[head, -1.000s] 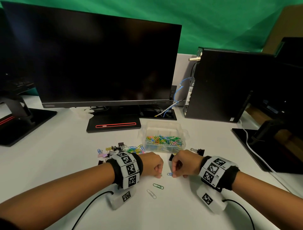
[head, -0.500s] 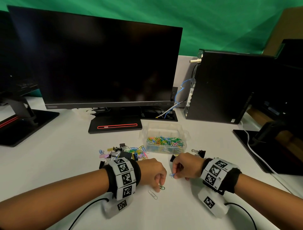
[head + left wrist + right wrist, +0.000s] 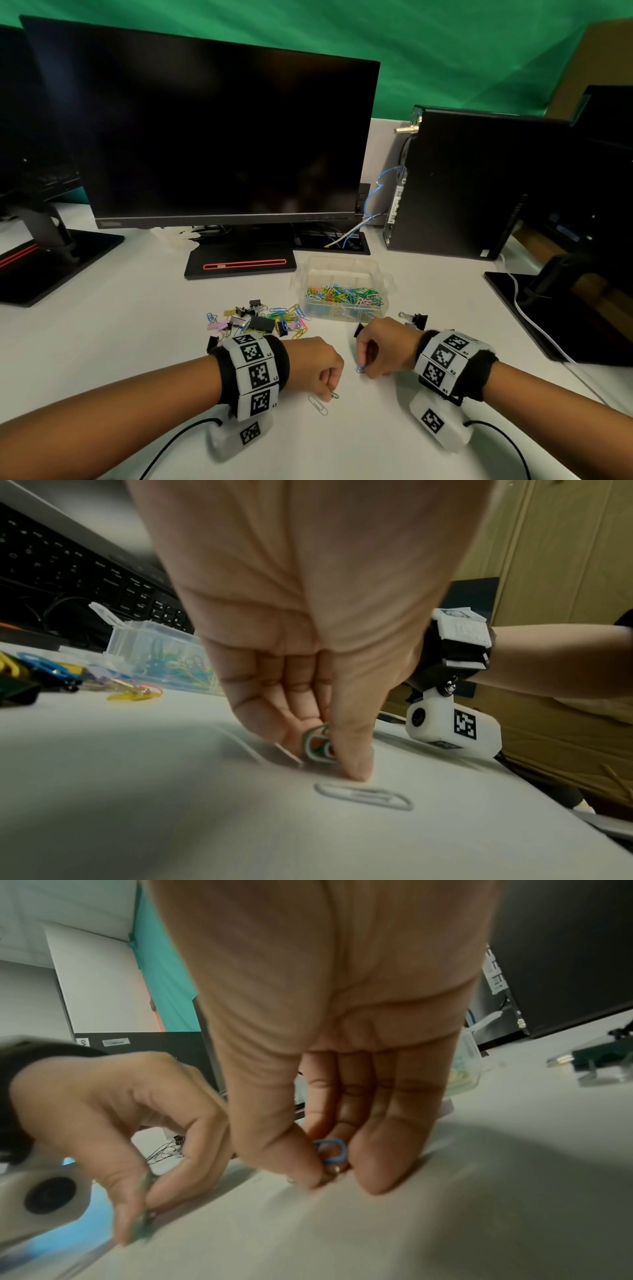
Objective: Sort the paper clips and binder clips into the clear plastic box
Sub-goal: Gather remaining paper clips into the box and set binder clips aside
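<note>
My left hand [image 3: 327, 383] pinches a green paper clip [image 3: 334, 396] [image 3: 316, 744] between thumb and fingers, right at the white desk. A white paper clip [image 3: 318, 405] [image 3: 365, 795] lies just beside it. Thumb and fingertips of my right hand [image 3: 368, 363] pinch a blue paper clip [image 3: 360, 369] [image 3: 332, 1151], low over the desk. The clear plastic box [image 3: 344, 291] [image 3: 154, 653] behind the hands holds several coloured paper clips. A pile of binder clips and paper clips [image 3: 260, 320] lies left of the box.
A black monitor [image 3: 205, 137] on its stand [image 3: 239, 263] fills the back. A black computer tower [image 3: 462, 185] stands at the right. A black binder clip [image 3: 416, 319] lies beyond my right wrist. Another monitor base [image 3: 41, 260] sits far left. A white cable [image 3: 534, 325] runs along the right.
My left hand moved toward me and took hold of the green clip. My right hand closed its fingertips on the blue clip. The head view shifted slightly.
</note>
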`<state>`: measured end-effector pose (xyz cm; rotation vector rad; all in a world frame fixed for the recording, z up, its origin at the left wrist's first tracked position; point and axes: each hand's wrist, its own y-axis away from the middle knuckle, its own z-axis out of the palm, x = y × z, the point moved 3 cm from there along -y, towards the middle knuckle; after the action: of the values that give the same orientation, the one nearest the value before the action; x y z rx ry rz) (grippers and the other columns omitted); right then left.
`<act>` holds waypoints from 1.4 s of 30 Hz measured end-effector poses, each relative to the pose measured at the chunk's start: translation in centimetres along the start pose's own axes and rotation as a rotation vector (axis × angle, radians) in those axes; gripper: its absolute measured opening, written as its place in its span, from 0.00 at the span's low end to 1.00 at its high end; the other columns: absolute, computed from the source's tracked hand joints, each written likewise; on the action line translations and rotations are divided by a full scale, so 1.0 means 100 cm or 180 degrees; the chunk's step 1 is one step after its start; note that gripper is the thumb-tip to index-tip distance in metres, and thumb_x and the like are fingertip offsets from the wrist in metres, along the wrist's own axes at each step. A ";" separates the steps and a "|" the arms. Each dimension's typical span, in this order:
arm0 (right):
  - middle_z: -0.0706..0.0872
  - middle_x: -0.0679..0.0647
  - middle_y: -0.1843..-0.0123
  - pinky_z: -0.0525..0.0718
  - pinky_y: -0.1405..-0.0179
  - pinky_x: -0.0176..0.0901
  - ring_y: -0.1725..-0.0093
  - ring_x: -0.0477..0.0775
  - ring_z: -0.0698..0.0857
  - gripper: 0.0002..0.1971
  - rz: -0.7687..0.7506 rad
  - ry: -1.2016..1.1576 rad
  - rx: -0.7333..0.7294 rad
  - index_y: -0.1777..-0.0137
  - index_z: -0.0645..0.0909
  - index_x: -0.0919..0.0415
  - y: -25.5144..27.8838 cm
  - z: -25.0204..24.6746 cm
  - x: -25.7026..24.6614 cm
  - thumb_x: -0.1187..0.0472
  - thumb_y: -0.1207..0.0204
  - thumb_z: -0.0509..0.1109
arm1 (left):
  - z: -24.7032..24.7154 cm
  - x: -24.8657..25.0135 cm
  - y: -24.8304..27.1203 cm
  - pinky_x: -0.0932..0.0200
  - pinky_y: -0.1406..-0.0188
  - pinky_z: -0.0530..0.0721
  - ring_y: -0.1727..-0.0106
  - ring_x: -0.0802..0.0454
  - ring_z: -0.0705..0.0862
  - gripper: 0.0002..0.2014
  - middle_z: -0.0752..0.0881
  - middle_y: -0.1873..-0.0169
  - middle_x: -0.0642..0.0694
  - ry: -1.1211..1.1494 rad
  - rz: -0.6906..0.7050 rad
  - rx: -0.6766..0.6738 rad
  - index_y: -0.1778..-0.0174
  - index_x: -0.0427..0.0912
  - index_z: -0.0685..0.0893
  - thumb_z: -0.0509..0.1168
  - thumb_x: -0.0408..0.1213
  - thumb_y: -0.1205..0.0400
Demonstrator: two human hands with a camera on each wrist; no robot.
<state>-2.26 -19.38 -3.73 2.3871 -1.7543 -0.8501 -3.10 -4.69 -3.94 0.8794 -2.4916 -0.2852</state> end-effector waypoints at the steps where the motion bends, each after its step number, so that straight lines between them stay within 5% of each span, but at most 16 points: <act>1: 0.80 0.41 0.77 0.79 0.72 0.29 0.79 0.40 0.79 0.02 0.0009 -0.0006 -0.0041 0.63 0.86 0.59 0.000 -0.002 0.000 0.66 0.34 0.74 | -0.001 0.000 0.002 0.77 0.70 0.65 0.70 0.63 0.73 0.09 0.87 0.51 0.38 0.0048 0.0012 0.0009 0.49 0.35 0.84 0.69 0.36 0.23; 5: 0.82 0.42 0.75 0.79 0.73 0.26 0.75 0.43 0.81 0.12 0.0020 0.0101 0.0054 0.72 0.80 0.49 -0.005 -0.018 0.002 0.67 0.36 0.74 | -0.005 -0.001 0.012 0.82 0.72 0.68 0.70 0.66 0.73 0.13 0.83 0.58 0.45 0.0225 0.0101 -0.0088 0.46 0.38 0.84 0.71 0.37 0.24; 8: 0.84 0.45 0.72 0.78 0.73 0.25 0.73 0.40 0.82 0.10 0.0041 -0.0014 0.0473 0.69 0.81 0.52 -0.012 -0.040 0.004 0.69 0.35 0.74 | 0.000 -0.001 0.019 0.77 0.67 0.67 0.67 0.62 0.74 0.14 0.86 0.51 0.39 0.0120 0.0111 -0.0190 0.41 0.39 0.82 0.70 0.36 0.23; 10: 0.81 0.42 0.71 0.74 0.74 0.22 0.74 0.36 0.80 0.08 0.0064 -0.0063 0.0818 0.67 0.81 0.54 -0.019 -0.055 0.007 0.68 0.35 0.74 | 0.004 -0.001 0.021 0.74 0.66 0.66 0.59 0.55 0.74 0.13 0.86 0.48 0.38 0.0006 0.0116 -0.0188 0.42 0.39 0.82 0.68 0.35 0.22; 15: 0.85 0.51 0.63 0.76 0.72 0.30 0.71 0.41 0.78 0.09 0.0305 -0.0186 0.1320 0.63 0.80 0.55 -0.039 -0.073 0.019 0.68 0.35 0.75 | 0.013 0.001 0.024 0.62 0.56 0.64 0.43 0.42 0.77 0.11 0.80 0.44 0.37 -0.0213 0.0033 -0.0274 0.43 0.36 0.80 0.62 0.35 0.18; 18: 0.85 0.52 0.61 0.74 0.72 0.29 0.70 0.42 0.79 0.08 0.0415 -0.0155 0.1370 0.62 0.81 0.55 -0.047 -0.073 0.023 0.66 0.34 0.77 | 0.016 0.001 0.024 0.61 0.53 0.66 0.41 0.41 0.77 0.11 0.78 0.41 0.37 -0.0194 -0.0039 -0.0295 0.42 0.35 0.79 0.61 0.36 0.17; 23: 0.88 0.53 0.57 0.80 0.58 0.38 0.58 0.49 0.82 0.09 0.0198 -0.0070 0.1166 0.60 0.86 0.58 -0.048 -0.061 0.017 0.52 0.31 0.76 | 0.017 0.001 0.026 0.60 0.51 0.67 0.40 0.42 0.77 0.11 0.77 0.40 0.38 -0.0174 -0.0037 -0.0218 0.42 0.35 0.79 0.61 0.38 0.17; 31: 0.86 0.50 0.59 0.70 0.65 0.19 0.61 0.43 0.79 0.06 -0.0154 0.0111 0.0940 0.51 0.89 0.57 -0.034 -0.051 0.014 0.61 0.27 0.74 | 0.016 0.005 0.028 0.54 0.48 0.71 0.42 0.41 0.77 0.10 0.79 0.42 0.38 -0.0346 0.0023 -0.0140 0.44 0.34 0.79 0.61 0.37 0.17; 36: 0.90 0.51 0.55 0.77 0.57 0.27 0.59 0.43 0.81 0.06 -0.0219 0.0092 0.0906 0.53 0.89 0.57 -0.026 -0.049 0.011 0.60 0.27 0.73 | 0.014 0.003 0.025 0.59 0.53 0.69 0.43 0.42 0.78 0.10 0.82 0.44 0.37 -0.0177 0.0142 -0.0164 0.44 0.35 0.80 0.62 0.35 0.18; 42: 0.83 0.46 0.59 0.72 0.62 0.33 0.67 0.38 0.76 0.07 -0.0056 0.0027 0.1443 0.48 0.85 0.51 -0.019 -0.065 0.022 0.57 0.25 0.70 | -0.001 0.000 0.014 0.54 0.41 0.73 0.40 0.43 0.78 0.12 0.81 0.42 0.38 -0.0347 0.0125 -0.0034 0.41 0.36 0.81 0.59 0.35 0.16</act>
<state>2.82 -22.47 0.26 2.6615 -2.1141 -0.4779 -3.82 -3.57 -3.41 0.8304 -2.6019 -0.3413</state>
